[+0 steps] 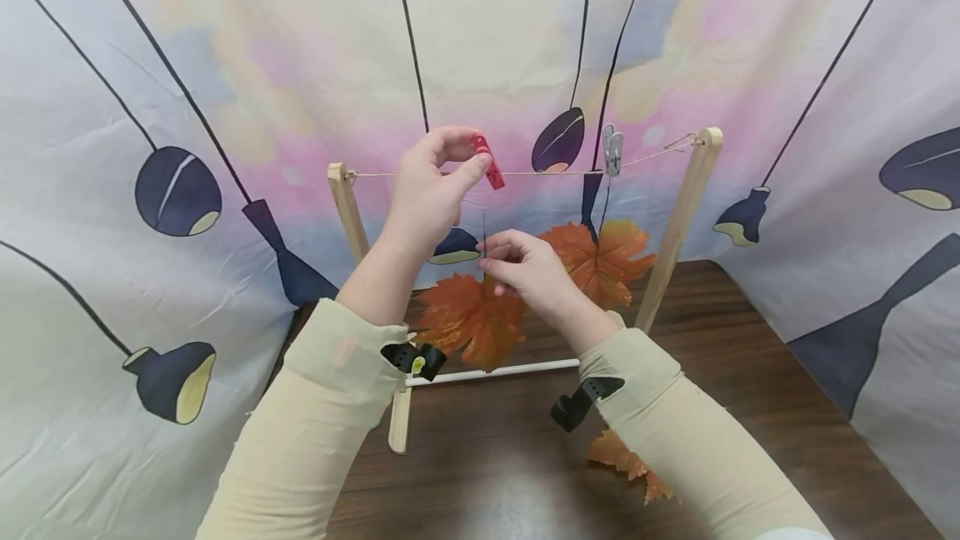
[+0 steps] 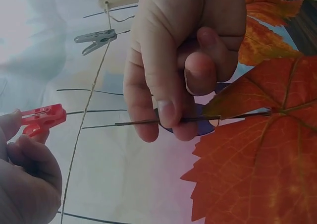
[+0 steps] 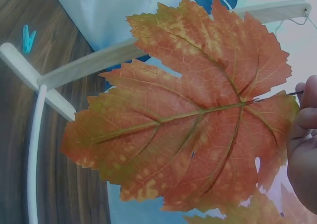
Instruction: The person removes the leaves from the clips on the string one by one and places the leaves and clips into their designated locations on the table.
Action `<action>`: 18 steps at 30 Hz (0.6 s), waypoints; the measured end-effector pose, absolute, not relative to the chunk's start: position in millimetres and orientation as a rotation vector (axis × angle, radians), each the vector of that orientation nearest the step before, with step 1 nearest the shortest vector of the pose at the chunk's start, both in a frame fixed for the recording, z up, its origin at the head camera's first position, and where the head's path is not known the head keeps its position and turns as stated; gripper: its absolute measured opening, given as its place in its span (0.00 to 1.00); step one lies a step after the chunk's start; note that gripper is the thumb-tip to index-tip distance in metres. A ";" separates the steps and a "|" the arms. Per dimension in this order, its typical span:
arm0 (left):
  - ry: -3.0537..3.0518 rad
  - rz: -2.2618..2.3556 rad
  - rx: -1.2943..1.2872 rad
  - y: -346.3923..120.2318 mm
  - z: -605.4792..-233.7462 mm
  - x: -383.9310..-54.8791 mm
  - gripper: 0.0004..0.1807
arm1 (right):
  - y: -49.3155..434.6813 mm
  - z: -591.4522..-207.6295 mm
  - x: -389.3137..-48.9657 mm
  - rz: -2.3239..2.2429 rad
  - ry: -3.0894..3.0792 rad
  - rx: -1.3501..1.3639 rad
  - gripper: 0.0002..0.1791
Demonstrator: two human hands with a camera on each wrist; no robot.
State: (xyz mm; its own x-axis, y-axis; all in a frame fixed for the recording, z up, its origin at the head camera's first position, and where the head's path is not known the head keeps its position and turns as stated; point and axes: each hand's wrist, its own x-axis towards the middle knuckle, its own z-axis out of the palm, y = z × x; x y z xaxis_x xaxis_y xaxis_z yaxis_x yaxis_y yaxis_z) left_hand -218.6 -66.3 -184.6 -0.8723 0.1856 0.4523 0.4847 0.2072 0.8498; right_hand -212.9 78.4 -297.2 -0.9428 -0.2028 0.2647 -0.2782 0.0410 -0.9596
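Head view, left hand [image 1: 427, 190] pinching red peg [image 1: 495, 175], right hand [image 1: 528, 267] holding leaf stem [image 2: 247, 115], wood-grain table [image 1: 510, 440], lamp-patterned backdrop [image 1: 495, 32]

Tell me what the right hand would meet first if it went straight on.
Judging by the head view, the right hand points toward the left hand, near its wrist, so probably that. Depth is unclear, though: it could slip beneath, toward the printed backdrop.

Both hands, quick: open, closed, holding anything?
Left hand: closed, pinching a red plastic clothespin.
Right hand: closed, pinching the thin dark stem of an orange lobed leaf.
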 end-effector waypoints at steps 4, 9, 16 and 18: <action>-2.244 -1.719 -0.627 -69.2 -186.4 -217.7 0.17 | 75.0 -301.0 -209.5 2.101 -2.188 0.512 0.11; -2.262 -1.744 -0.613 -73.5 -189.6 -219.0 0.18 | 75.4 -308.5 -206.3 2.127 -2.151 0.478 0.10; -2.266 -1.747 -0.596 -79.8 -195.9 -220.0 0.19 | 76.9 -318.6 -201.6 2.154 -2.144 0.433 0.10; -2.265 -1.738 -0.600 -81.1 -197.4 -219.9 0.20 | 76.9 -321.4 -200.8 2.177 -2.132 0.429 0.10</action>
